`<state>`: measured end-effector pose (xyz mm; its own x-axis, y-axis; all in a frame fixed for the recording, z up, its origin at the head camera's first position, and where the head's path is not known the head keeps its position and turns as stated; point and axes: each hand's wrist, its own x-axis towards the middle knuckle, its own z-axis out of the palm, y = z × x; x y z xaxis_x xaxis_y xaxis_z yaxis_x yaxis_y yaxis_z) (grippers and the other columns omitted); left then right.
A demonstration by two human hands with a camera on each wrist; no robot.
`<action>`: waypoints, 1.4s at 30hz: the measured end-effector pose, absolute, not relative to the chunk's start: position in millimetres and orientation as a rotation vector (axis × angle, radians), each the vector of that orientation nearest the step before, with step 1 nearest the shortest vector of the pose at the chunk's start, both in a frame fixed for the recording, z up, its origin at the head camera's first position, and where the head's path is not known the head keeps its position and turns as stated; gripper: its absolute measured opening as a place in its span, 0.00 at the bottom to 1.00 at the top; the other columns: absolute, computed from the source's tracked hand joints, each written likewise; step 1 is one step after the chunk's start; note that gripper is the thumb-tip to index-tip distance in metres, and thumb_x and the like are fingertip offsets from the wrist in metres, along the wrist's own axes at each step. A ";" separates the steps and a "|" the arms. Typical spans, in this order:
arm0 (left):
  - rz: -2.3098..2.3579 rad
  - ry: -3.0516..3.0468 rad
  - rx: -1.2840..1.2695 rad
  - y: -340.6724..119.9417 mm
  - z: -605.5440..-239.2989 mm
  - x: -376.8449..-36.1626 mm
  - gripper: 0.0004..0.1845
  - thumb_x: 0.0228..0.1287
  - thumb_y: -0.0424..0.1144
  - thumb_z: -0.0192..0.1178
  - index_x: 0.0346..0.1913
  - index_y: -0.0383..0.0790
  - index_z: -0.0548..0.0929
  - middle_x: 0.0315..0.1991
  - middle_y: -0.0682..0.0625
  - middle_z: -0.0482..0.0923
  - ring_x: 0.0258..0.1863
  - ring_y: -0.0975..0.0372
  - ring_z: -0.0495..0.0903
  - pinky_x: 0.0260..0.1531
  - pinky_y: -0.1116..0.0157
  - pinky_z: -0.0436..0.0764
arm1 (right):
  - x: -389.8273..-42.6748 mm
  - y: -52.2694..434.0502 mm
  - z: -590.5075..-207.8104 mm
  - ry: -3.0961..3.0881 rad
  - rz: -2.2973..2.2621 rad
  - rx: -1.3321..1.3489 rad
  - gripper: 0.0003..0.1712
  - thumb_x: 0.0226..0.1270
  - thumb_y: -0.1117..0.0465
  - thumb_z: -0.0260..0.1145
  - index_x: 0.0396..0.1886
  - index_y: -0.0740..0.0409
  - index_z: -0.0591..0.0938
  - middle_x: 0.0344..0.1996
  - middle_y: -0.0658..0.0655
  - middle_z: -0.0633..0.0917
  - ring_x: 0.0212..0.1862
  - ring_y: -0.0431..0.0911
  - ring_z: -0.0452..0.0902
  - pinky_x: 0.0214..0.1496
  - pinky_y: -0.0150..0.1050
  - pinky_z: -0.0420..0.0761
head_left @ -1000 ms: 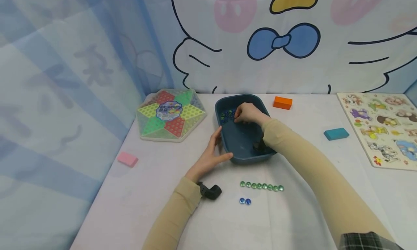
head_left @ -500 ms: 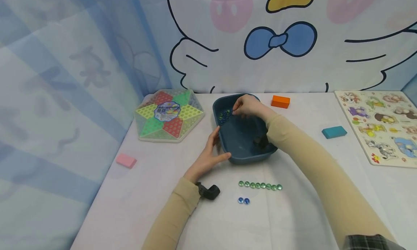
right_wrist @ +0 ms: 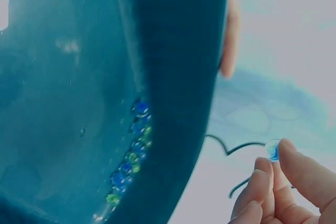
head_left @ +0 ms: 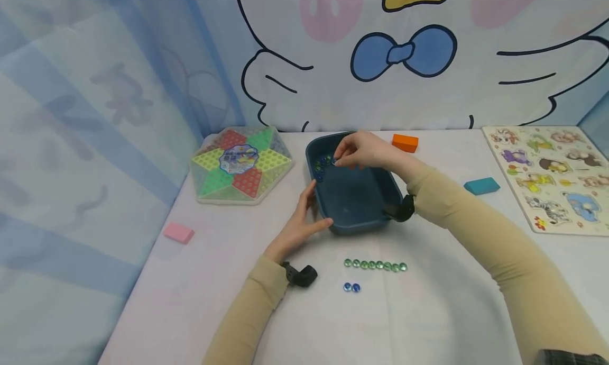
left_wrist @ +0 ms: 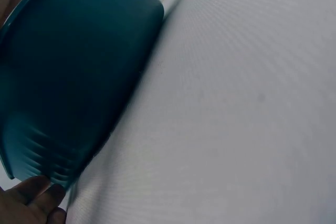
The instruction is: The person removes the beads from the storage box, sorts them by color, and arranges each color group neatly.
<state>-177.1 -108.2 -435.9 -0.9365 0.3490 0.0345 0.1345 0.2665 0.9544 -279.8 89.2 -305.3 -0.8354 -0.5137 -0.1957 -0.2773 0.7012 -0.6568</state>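
My right hand is over the far part of a dark blue plastic bin, pinching a clear blue glass marble between thumb and fingertips. In the right wrist view this hand shows above the bin's wall. Blue and green marbles lie bunched along one inner side of the bin, toward its far left corner. My left hand holds the bin at its near left corner, thumb at the near rim and fingers along the left wall. On the table in front, green marbles form a row, with two blue marbles below it.
A hexagonal Chinese checkers box lies left of the bin. Around the table are a pink block, an orange block and a teal block. A wooden animal puzzle board lies at the right. A printed curtain stands behind.
My right hand has risen from the marbles inside the bin with a blue marble in its fingertips and drawn slightly back. The left hand stays on the bin, and the rows look unchanged.
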 end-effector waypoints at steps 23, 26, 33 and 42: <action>1.726 2.364 0.442 -108.5 -436.8 -180.8 0.50 0.57 0.48 0.63 0.72 0.64 0.37 0.74 0.51 0.38 0.72 0.55 0.46 0.70 0.53 0.48 | -185.0 149.1 -310.7 2.428 -1.001 -0.723 0.09 0.60 0.59 0.65 0.39 0.58 0.80 0.27 0.54 0.80 0.28 0.47 0.73 0.28 0.33 0.76; 1.726 2.362 0.441 -108.8 -436.4 -181.3 0.50 0.58 0.46 0.63 0.72 0.63 0.37 0.74 0.51 0.38 0.72 0.55 0.46 0.70 0.53 0.48 | -173.6 153.0 -318.3 2.425 -1.006 -0.746 0.08 0.60 0.60 0.66 0.38 0.57 0.81 0.28 0.53 0.81 0.29 0.45 0.72 0.29 0.32 0.74; 1.725 2.368 0.445 -108.4 -436.4 -181.8 0.50 0.58 0.44 0.63 0.72 0.63 0.37 0.74 0.52 0.38 0.72 0.56 0.46 0.70 0.54 0.48 | -150.9 159.1 -340.4 2.391 -0.990 -0.848 0.07 0.59 0.59 0.66 0.36 0.55 0.82 0.25 0.47 0.79 0.29 0.40 0.70 0.29 0.30 0.73; 1.734 2.376 0.459 -108.0 -436.7 -182.1 0.51 0.56 0.52 0.63 0.72 0.63 0.38 0.74 0.49 0.40 0.72 0.53 0.47 0.70 0.52 0.48 | -126.9 153.0 -374.1 2.288 -0.981 -0.877 0.05 0.56 0.62 0.68 0.33 0.54 0.82 0.23 0.44 0.79 0.23 0.35 0.68 0.25 0.28 0.72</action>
<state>-182.1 -108.0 -436.7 -0.9393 0.3399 0.0474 0.1487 0.2787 0.9488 -126.9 153.0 -374.1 -0.6696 -0.7192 -0.1853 -0.3617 0.5337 -0.7644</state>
